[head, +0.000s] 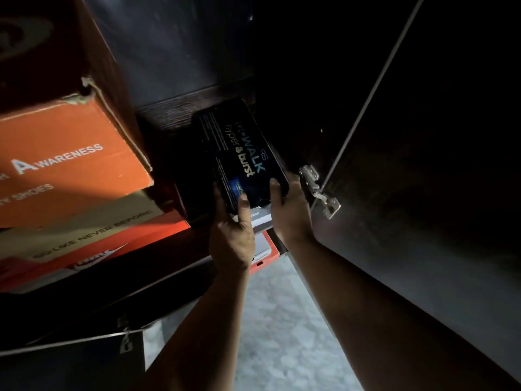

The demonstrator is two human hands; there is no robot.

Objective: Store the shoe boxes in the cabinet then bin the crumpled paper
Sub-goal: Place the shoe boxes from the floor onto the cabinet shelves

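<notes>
Cabinet (pixel 180 52) interior showing dark, depth hard to make out. I'm seeing black box (pixel 239 153) at shelf mouth, left hand (pixel 232 238) and right hand (pixel 291 213) both clamping its near end. Three orange boxes (pixel 70 162) stacking left, cropped. Hinge (pixel 318 190) just beside right hand.

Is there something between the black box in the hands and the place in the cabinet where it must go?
Nothing visible blocks it. Both hands, left hand and right hand, hold the black shoe box, already partly in the dark gap right of the orange box. The gap's depth is too dark to judge.
</notes>
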